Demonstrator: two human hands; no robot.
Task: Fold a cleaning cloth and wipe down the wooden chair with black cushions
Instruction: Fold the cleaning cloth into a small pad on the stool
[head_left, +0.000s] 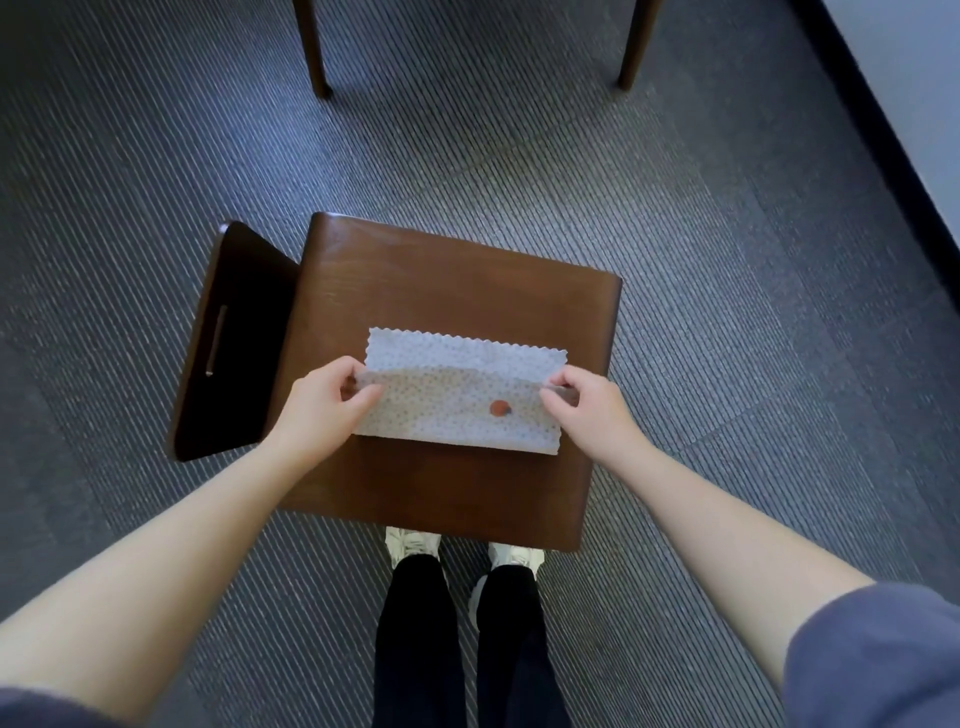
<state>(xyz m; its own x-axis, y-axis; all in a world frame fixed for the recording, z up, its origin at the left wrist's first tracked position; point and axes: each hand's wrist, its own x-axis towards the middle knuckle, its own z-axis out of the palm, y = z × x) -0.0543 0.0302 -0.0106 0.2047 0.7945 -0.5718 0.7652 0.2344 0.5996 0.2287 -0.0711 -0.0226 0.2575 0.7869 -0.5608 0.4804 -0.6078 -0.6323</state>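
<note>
Our pale dimpled cleaning cloth (462, 395) lies half-folded on the brown wooden stool top (447, 291). Left hand (324, 402) and right hand (584, 405) each pinch a corner; we'd line up the edges before creasing.

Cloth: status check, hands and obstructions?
Left hand and right hand both pinching cloth. Cloth mid-fold on wooden stool. Nothing in the way.

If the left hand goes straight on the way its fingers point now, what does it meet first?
The left hand points rightward along the cloth fold, so it would probably meet the right hand holding the other end; depth is uncertain.
</note>
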